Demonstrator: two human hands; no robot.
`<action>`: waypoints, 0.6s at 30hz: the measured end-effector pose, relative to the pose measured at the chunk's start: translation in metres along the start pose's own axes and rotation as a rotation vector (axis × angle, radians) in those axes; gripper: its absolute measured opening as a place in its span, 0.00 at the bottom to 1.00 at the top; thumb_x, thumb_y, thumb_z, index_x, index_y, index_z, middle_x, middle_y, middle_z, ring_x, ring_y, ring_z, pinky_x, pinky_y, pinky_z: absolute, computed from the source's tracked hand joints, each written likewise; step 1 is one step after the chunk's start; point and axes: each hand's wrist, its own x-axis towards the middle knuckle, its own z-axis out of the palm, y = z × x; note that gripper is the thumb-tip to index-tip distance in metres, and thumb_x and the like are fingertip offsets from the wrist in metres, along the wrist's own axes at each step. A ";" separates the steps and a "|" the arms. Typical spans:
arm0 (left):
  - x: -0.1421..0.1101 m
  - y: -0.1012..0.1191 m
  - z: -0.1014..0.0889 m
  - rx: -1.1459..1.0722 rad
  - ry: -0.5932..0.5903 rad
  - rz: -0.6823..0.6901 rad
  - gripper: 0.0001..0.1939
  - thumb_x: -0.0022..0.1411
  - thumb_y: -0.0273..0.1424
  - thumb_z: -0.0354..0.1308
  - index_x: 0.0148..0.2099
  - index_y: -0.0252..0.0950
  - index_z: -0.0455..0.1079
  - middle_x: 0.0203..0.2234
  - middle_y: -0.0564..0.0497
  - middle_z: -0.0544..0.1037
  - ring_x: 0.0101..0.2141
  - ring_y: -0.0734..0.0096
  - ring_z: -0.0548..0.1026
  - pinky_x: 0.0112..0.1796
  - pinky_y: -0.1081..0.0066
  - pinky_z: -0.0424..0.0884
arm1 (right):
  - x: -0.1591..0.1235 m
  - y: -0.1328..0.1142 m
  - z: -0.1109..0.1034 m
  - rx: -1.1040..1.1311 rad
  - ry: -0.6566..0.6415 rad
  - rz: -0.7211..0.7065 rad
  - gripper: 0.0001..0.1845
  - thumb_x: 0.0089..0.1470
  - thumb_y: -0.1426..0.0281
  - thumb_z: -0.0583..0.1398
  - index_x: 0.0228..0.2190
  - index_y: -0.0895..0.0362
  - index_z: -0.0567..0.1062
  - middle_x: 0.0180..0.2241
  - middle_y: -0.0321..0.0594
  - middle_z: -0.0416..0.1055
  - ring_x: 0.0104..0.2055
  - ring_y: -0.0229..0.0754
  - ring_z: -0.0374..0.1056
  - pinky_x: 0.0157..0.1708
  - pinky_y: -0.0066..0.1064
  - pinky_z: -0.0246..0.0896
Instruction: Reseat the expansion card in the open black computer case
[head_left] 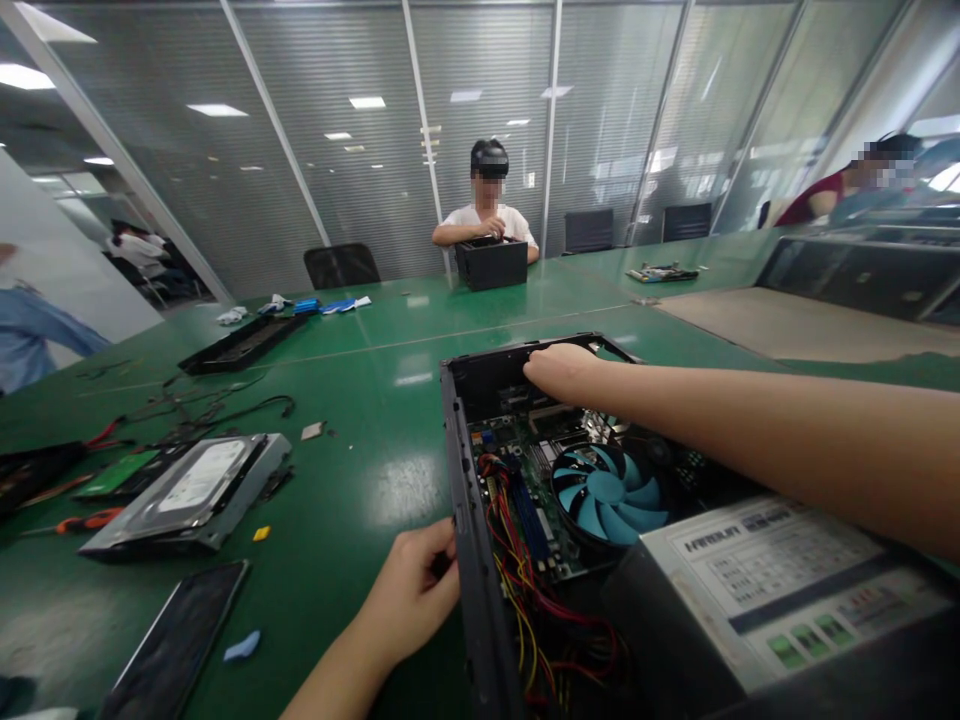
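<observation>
An opened black computer case lies on the table in front of me. Inside it are a green motherboard, a CPU fan with blue blades, bundled coloured cables and a silver power supply with a label. My left hand is closed at the case's left side wall, thumb and fingers against its edge. Reaching over the fan, my right hand is curled at the far inner wall of the case. Its fingertips are hidden, and whatever they may hold cannot be made out.
On the left are a hard drive in a metal bracket, an orange-handled screwdriver, a dark flat panel, loose cables and a long black panel. Across the green table a person handles another black case.
</observation>
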 end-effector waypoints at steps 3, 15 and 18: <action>0.000 -0.001 0.001 0.037 -0.059 0.059 0.12 0.57 0.35 0.58 0.24 0.36 0.67 0.18 0.55 0.68 0.23 0.71 0.66 0.26 0.72 0.67 | -0.006 0.009 -0.009 0.076 0.073 0.017 0.13 0.51 0.75 0.63 0.40 0.60 0.79 0.40 0.51 0.78 0.41 0.51 0.74 0.37 0.34 0.65; 0.002 -0.005 0.001 0.070 -0.078 0.090 0.12 0.59 0.35 0.57 0.26 0.36 0.67 0.20 0.54 0.69 0.23 0.71 0.67 0.26 0.72 0.66 | -0.010 0.024 -0.011 0.280 0.066 -0.078 0.10 0.52 0.69 0.62 0.36 0.54 0.82 0.33 0.39 0.78 0.35 0.44 0.71 0.35 0.31 0.61; 0.002 -0.006 0.001 0.074 -0.089 0.117 0.11 0.60 0.35 0.56 0.27 0.36 0.67 0.21 0.54 0.70 0.23 0.72 0.66 0.26 0.73 0.65 | -0.009 0.017 -0.011 0.125 0.082 0.025 0.12 0.49 0.73 0.61 0.36 0.55 0.82 0.38 0.46 0.78 0.40 0.50 0.73 0.38 0.35 0.64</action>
